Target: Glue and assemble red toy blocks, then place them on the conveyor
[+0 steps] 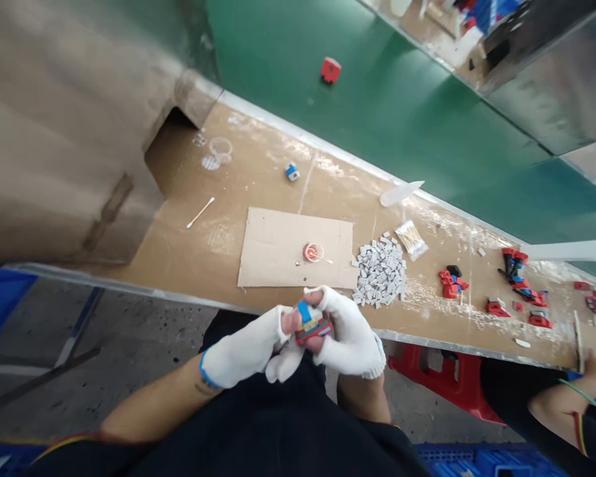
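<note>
Both my hands wear white gloves with bare fingertips and meet at the table's front edge. Between them is a small toy part (pixel 312 323) in blue, white, yellow and red. My left hand (pixel 273 341) pinches its left side, and my right hand (pixel 345 331) grips it from the right and top. Just beyond lies a cardboard sheet (pixel 268 248) bearing a small cup of red paste (pixel 312 252) with a swab leaning out. Right of the cardboard is a pile of small grey pieces (pixel 380 273).
A blue and white part (pixel 292 171), a cotton swab (pixel 200 213), a swab packet (pixel 411 240) and a white bottle (pixel 400 193) lie further back. Red parts (pixel 451 283) are at right, near another person's arm (pixel 566 394). A large cardboard box (pixel 59 132) stands left.
</note>
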Demonstrator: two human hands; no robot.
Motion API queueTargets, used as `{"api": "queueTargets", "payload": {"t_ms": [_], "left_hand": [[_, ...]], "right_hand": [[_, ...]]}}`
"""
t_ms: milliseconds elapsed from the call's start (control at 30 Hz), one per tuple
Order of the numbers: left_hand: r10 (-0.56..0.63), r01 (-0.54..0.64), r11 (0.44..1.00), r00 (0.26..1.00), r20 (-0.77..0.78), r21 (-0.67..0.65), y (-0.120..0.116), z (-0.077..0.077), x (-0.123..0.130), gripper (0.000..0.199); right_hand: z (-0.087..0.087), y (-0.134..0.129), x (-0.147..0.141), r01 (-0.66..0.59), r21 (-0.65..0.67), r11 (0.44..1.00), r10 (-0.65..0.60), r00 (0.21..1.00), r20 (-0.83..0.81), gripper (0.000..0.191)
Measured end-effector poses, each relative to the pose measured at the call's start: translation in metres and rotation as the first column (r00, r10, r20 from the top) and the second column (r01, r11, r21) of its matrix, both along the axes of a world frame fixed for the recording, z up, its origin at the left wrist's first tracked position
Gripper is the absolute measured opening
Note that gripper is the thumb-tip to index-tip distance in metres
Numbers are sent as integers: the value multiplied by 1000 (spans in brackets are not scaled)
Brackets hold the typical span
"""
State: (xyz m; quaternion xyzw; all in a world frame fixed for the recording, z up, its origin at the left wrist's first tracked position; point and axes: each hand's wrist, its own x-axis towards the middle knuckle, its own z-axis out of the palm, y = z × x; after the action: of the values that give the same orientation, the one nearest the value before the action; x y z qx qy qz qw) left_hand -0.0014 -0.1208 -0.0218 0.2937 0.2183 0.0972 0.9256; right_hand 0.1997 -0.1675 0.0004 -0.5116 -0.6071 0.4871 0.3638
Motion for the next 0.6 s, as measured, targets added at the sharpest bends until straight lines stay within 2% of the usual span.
{"api": "queueTargets", "payload": {"t_ms": [67,100,133,200,233,267,333,367,400,433,467,533,600], "left_hand": [[19,-5,977,998,-64,212,8,3,-1,98],[33,-11,959,997,-75,285,12,5,-2,97],[58,-26,940,995,-84,340,16,7,-4,96],[151,-79,889,980,-126,452,23,7,-14,91],[222,-109,843,962,-158,526,26,6,-22,87],[321,-144,777,928,-188,612,29,2,-31,83],[527,-141,584,815,-241,799,35,-9,-54,72],[626,-95,481,733,-265,872,38,-16,-65,66],[710,-39,382,652,-266,924,41,-23,-74,60],[764,19,308,591,-260,951,43,-30,-81,53],[805,74,260,534,-259,963,43,-36,-86,44],[869,125,226,422,-258,966,42,-44,-87,34],[889,122,202,394,-234,972,38,-47,-79,33]], "right_hand": [[9,4,2,-89,139,986,59,977,205,42],[13,6,6,-116,197,973,63,964,258,41],[17,10,12,-108,243,964,38,960,278,40],[22,21,38,30,306,952,-111,961,251,38],[24,30,58,155,321,934,-238,942,237,35],[24,42,83,298,346,890,-389,892,230,30],[21,75,143,556,391,733,-660,719,215,28],[19,95,175,688,406,602,-797,550,250,27],[15,116,206,744,407,530,-848,460,265,26],[11,137,234,772,402,493,-869,411,275,24],[7,158,259,791,387,475,-876,380,298,24],[0,196,296,811,348,471,-865,347,362,23],[-6,226,317,820,309,481,-839,329,433,22]]}}
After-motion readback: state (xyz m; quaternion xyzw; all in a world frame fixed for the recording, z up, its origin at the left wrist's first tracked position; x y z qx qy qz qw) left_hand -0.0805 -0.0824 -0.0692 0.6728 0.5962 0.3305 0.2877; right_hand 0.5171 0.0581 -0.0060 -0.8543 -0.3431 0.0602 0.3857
